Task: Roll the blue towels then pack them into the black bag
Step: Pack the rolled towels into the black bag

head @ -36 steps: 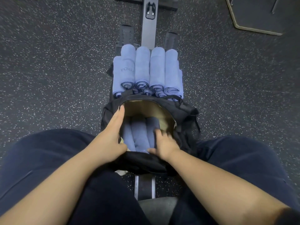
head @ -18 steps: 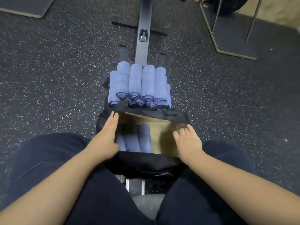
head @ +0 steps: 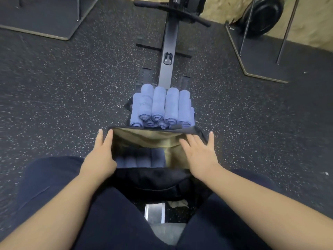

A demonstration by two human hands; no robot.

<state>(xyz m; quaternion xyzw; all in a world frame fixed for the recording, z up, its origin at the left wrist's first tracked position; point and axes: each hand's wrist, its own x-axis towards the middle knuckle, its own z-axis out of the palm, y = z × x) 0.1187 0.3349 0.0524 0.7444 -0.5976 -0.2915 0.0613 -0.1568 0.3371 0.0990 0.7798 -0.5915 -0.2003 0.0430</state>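
Observation:
The black bag point(head: 153, 179) lies open between my knees, its tan lining showing. Three rolled blue towels point(head: 140, 159) lie side by side in the bag's left part. Just beyond the bag's far rim sits a stack of several rolled blue towels point(head: 162, 107). My left hand point(head: 100, 154) presses flat against the bag's left side, fingers straight. My right hand point(head: 200, 152) lies flat on the right side of the opening with its fingers spread over the rim. Both hands hold the mouth wide.
I sit astride a rowing machine whose rail point(head: 169, 56) runs away from me, with its handle point(head: 173, 9) at the far end. Speckled black rubber floor lies on both sides. Metal rack frames on mats stand at the far left point(head: 45, 20) and far right point(head: 261, 51).
My right hand left the towels inside the bag and moved to the right rim. Both hands spread the bag's opening wider. My view tilted up, showing more of the machine.

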